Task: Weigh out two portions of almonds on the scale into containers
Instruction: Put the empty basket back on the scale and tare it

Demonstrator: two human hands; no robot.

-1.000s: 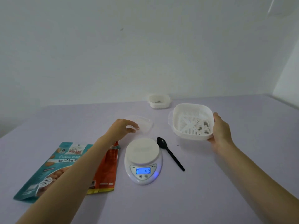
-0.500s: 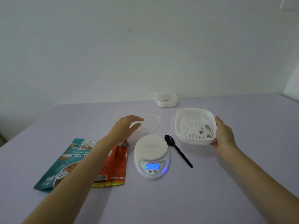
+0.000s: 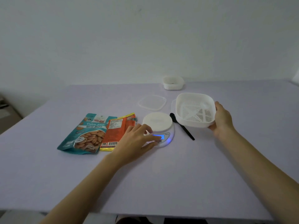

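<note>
Under left hand (image 3: 137, 140), front of scale (image 3: 157, 122)

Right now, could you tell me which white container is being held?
The slotted container, gripped by the right hand; the smaller container sits untouched farther back.

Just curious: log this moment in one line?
left hand: touches scale front | right hand: grips white basket | platform: bare
</note>
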